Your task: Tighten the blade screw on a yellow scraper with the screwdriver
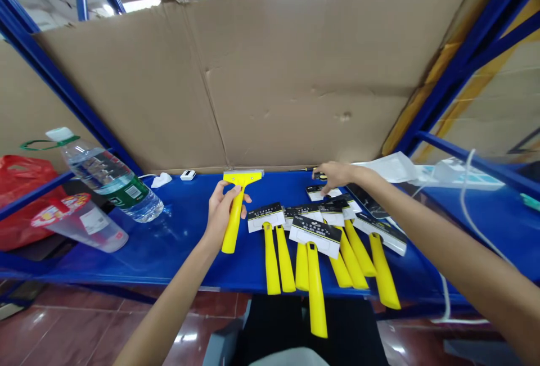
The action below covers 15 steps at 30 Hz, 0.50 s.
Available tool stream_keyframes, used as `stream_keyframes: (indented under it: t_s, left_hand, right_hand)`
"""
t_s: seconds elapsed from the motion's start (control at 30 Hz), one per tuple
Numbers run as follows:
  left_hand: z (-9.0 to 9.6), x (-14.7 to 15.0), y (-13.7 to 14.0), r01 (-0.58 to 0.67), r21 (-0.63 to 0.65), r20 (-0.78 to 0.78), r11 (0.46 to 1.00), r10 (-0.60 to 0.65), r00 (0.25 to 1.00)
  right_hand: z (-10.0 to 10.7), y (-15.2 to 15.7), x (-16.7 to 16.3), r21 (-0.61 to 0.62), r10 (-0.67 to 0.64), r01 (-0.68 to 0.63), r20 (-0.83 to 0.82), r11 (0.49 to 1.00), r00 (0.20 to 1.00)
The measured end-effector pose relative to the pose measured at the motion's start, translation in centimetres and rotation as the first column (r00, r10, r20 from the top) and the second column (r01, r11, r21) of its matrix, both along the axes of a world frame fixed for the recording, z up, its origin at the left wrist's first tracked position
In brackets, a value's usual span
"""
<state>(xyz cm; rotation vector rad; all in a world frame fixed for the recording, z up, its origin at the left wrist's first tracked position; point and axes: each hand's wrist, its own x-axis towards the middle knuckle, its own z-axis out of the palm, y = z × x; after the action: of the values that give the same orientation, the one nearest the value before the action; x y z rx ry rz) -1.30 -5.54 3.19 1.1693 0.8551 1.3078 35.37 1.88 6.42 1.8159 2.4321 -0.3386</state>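
Note:
My left hand point(223, 208) is closed around the yellow handle of a scraper point(232, 225), held upright with its wide metal-edged head at the top. Near the cardboard at the back, my right hand point(335, 175) has its fingers on a screwdriver point(321, 176) with a black and yellow handle; its thin shaft points left. Below that hand lies a black and white packaging card point(333, 193). Several more yellow-handled scrapers point(317, 298) lie in a fanned pile in front, their heads covered by black and white cards point(316, 235).
A blue shelf point(189, 248) is backed by a cardboard sheet point(295, 85). At left are a water bottle point(113, 177), a plastic cup point(90, 222) and a red bag point(25, 203). A small white box point(188, 175) sits behind. At right are a phone point(369, 202) and white cable point(468, 208).

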Motion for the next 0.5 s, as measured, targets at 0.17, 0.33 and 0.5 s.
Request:
stream_keyframes:
  t_s: [0.17,0.33,0.5]
  left_hand:
    - [1.3,0.1,-1.6,0.032,0.081,-0.016,0.996,-0.031,0.999]
    - [4.5,1.7,-1.6,0.053,0.202,-0.005,0.978,-0.053,0.999]
    - [9.2,4.6,0.1,0.035,0.364,0.104,0.931,-0.077,0.992]
  right_hand:
    - [-2.7,-1.3,1.4,-0.029,0.004,-0.003,0.033,1.000,0.999]
    - [-2.3,-1.9,1.4,0.094,0.004,-0.007,0.032,0.996,0.999]
    - [0.3,-3.1,-0.1,0.351,0.034,-0.040,0.025,0.936,0.999]
